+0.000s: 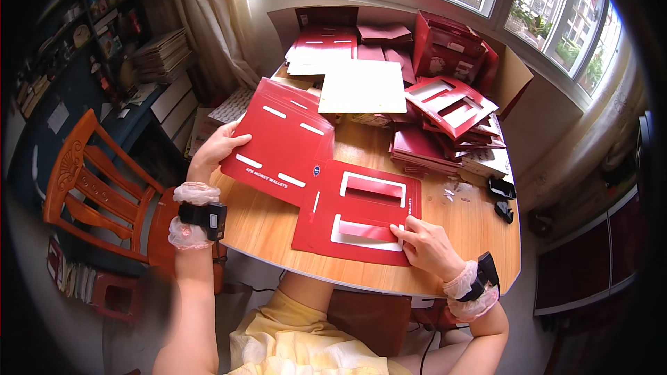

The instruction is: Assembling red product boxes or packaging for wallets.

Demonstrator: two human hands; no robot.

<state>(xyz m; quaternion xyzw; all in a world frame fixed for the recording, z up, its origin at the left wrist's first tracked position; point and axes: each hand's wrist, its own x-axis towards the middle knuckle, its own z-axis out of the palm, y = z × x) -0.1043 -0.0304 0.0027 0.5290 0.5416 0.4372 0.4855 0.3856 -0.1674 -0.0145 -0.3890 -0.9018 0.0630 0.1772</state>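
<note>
My left hand grips the left edge of a red card sheet with white slots near its corners, thumb on top. The sheet is tilted, and more red layers show along its far edge. Its lower right part meets a second red card piece lying flat near the table's front edge. Two white-edged windows are cut in that piece, each with a red strip across it. At the right end of the nearer strip, my right hand is closed, thumb and forefinger pinching there.
A large white sheet lies beyond the red cards. On the right, a pile of red card pieces carries window-cut frames. Red boxes stand by the window. Small black objects sit near the right edge; a wooden chair stands left.
</note>
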